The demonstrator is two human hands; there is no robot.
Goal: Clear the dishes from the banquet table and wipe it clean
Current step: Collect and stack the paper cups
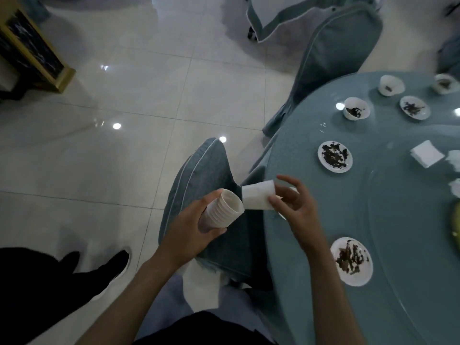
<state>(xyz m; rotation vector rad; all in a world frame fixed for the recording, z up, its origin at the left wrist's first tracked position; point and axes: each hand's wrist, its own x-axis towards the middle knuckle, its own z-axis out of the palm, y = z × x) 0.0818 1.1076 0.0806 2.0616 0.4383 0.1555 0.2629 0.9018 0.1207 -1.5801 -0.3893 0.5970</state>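
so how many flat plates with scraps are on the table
3: near plate, middle plate beyond the right hand, far plate by the bowls. Others may sit off-frame.

Head view, steeply down, close

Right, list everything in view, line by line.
table: one, teal, right
cup stack: one, cream, held at lower centre
single cup: one, white, tilted beside the stack's mouth
plates: three, white with dark scraps, near table rim
bowls: three, white, far part of table
napkin pile: one, white, table's right
chairs: two, teal covers, beside table
cabinet: one, black and gold, upper left
left hand: one, grips cup stack
right hand: one, pinches single cup
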